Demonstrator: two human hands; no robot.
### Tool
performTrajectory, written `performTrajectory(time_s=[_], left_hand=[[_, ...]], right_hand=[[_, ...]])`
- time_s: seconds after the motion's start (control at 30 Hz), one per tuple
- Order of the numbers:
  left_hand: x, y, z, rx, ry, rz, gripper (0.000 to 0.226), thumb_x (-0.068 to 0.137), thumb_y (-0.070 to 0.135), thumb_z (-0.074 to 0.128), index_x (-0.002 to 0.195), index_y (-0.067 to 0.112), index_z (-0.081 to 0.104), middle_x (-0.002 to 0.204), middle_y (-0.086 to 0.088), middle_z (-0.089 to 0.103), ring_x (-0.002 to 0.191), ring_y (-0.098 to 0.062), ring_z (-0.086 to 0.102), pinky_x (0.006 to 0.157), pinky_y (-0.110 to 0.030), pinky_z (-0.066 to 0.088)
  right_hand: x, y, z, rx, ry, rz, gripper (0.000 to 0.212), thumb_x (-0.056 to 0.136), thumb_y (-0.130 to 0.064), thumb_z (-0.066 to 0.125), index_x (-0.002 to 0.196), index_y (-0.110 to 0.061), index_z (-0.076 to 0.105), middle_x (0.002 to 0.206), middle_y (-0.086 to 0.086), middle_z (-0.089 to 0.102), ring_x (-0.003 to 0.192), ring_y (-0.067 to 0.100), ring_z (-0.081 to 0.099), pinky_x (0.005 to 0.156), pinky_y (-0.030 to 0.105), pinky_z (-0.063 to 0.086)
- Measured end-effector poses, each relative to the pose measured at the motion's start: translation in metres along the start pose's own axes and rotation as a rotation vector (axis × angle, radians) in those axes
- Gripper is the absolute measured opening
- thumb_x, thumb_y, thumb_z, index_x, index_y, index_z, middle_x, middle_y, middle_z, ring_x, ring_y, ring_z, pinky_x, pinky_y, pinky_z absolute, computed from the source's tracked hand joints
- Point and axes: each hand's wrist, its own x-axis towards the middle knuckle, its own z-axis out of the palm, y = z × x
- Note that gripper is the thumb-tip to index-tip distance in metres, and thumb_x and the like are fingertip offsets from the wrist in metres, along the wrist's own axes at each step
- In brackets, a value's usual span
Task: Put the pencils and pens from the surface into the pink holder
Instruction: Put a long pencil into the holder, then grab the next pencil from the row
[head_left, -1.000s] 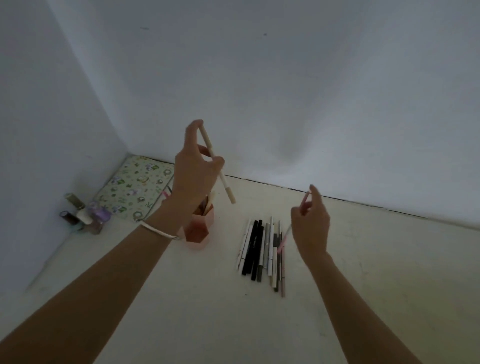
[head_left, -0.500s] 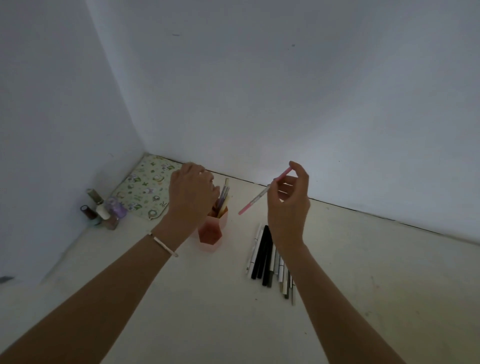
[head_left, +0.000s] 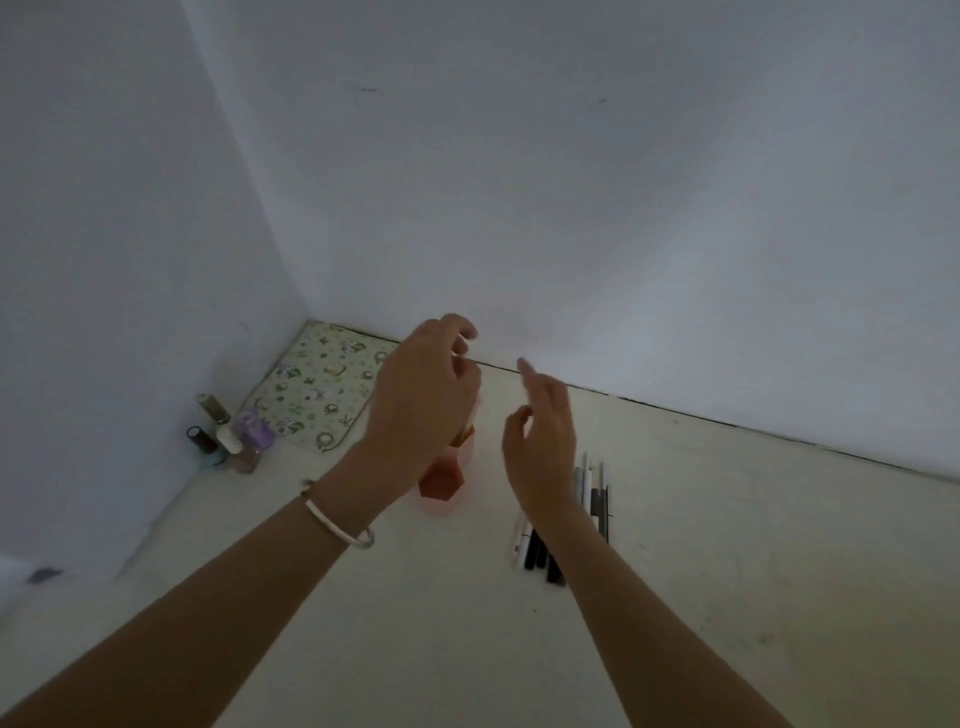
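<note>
The pink holder (head_left: 445, 480) stands on the pale surface, its top hidden behind my left hand (head_left: 421, 400). Yellowish pencil ends show at its rim. That hand hovers just above the holder with fingers curled, pinching what looks like a thin pale pen whose tip shows between the fingertips. My right hand (head_left: 543, 441) floats right of the holder with its fingers spread and nothing in them. A row of black, white and grey pens (head_left: 595, 499) lies on the surface, partly hidden under my right wrist.
A patterned green-and-cream pouch (head_left: 317, 389) lies in the far left corner. A few small bottles (head_left: 228, 439) stand by the left wall. White walls close off the left and far sides.
My right hand held a pink pen half a second ago and is now empty and spread. My left hand has dropped the beige pen into the holder and now pinches a thin pen above it.
</note>
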Motion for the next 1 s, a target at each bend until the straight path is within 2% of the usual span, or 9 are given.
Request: performTrajectory(time_s=[0.03,0.13,0.17,0.23,0.37,0.57,0.7,0.87,1.0], left_hand=[[-0.006,0.008,0.013,-0.026,-0.055,0.006,0.02,0.085,0.014,0.058,0.103,0.022,0.06,0.084,0.011,0.06,0.071,-0.004,0.057,0.07,-0.017,0.047],[-0.023,0.024,0.061,-0.028,-0.327,-0.049,0.014,0.087,0.016,0.056,0.098,0.02,0.062,0.077,0.012,0.062,0.072,-0.004,0.057,0.093,-0.021,0.04],[-0.028,0.024,0.078,-0.02,-0.411,-0.102,0.014,0.087,0.015,0.055,0.099,0.019,0.062,0.083,0.009,0.065,0.076,-0.005,0.058,0.09,-0.02,0.041],[-0.036,0.018,0.109,0.035,-0.546,-0.211,0.017,0.089,0.012,0.054,0.104,0.014,0.062,0.1,0.0,0.067,0.086,-0.011,0.063,0.072,-0.017,0.045],[-0.054,0.003,0.147,0.213,-0.68,-0.294,0.019,0.091,0.017,0.053,0.106,0.006,0.059,0.111,-0.01,0.063,0.101,-0.025,0.063,0.075,-0.028,0.046],[-0.066,-0.004,0.168,0.266,-0.663,-0.352,0.027,0.09,0.033,0.063,0.101,0.009,0.058,0.102,-0.009,0.065,0.092,-0.026,0.064,0.074,-0.033,0.05],[-0.06,-0.004,0.171,0.169,-0.677,-0.491,0.03,0.083,0.032,0.072,0.095,0.006,0.063,0.096,-0.012,0.069,0.086,-0.027,0.066,0.069,-0.031,0.049],[-0.054,-0.006,0.165,-0.021,-0.65,-0.551,0.029,0.084,0.025,0.072,0.103,0.003,0.069,0.103,-0.012,0.071,0.093,-0.025,0.067,0.081,-0.028,0.052],[-0.03,0.011,0.139,-0.18,-0.488,-0.439,0.019,0.086,0.022,0.07,0.098,0.008,0.066,0.096,-0.009,0.071,0.085,-0.026,0.069,0.085,-0.039,0.056]], right_hand=[[0.005,0.006,-0.01,0.021,0.056,0.06,0.054,0.085,0.009,0.05,0.134,-0.012,0.052,0.113,0.003,0.056,0.098,0.013,0.056,0.083,0.023,0.051],[0.019,0.026,-0.046,0.073,0.164,0.185,0.052,0.083,0.005,0.049,0.128,-0.019,0.052,0.107,-0.005,0.054,0.086,0.007,0.054,0.074,0.02,0.047],[0.021,0.032,-0.059,0.072,0.184,0.204,0.05,0.083,0.005,0.049,0.126,-0.02,0.053,0.106,-0.007,0.054,0.081,0.004,0.053,0.073,0.019,0.046],[0.021,0.045,-0.083,0.055,0.213,0.232,0.048,0.082,0.006,0.05,0.123,-0.019,0.056,0.104,-0.006,0.056,0.076,0.004,0.052,0.071,0.02,0.046],[0.008,0.072,-0.119,-0.015,0.241,0.3,0.045,0.08,0.008,0.052,0.117,-0.017,0.059,0.101,-0.004,0.059,0.075,0.005,0.052,0.069,0.023,0.048],[-0.023,0.098,-0.133,-0.087,0.235,0.368,0.042,0.08,0.008,0.055,0.113,-0.017,0.061,0.098,-0.007,0.058,0.075,0.0,0.052,0.065,0.014,0.043],[-0.036,0.104,-0.127,-0.087,0.198,0.389,0.042,0.08,0.009,0.055,0.114,-0.015,0.061,0.098,-0.008,0.057,0.075,-0.002,0.053,0.063,0.005,0.042],[-0.041,0.107,-0.117,-0.086,0.129,0.434,0.039,0.081,0.005,0.055,0.113,-0.017,0.061,0.095,-0.01,0.057,0.072,0.001,0.054,0.062,0.01,0.041],[-0.042,0.11,-0.104,-0.128,-0.135,0.57,0.027,0.088,-0.004,0.053,0.112,-0.013,0.063,0.088,-0.004,0.063,0.069,0.01,0.057,0.065,0.018,0.042]])
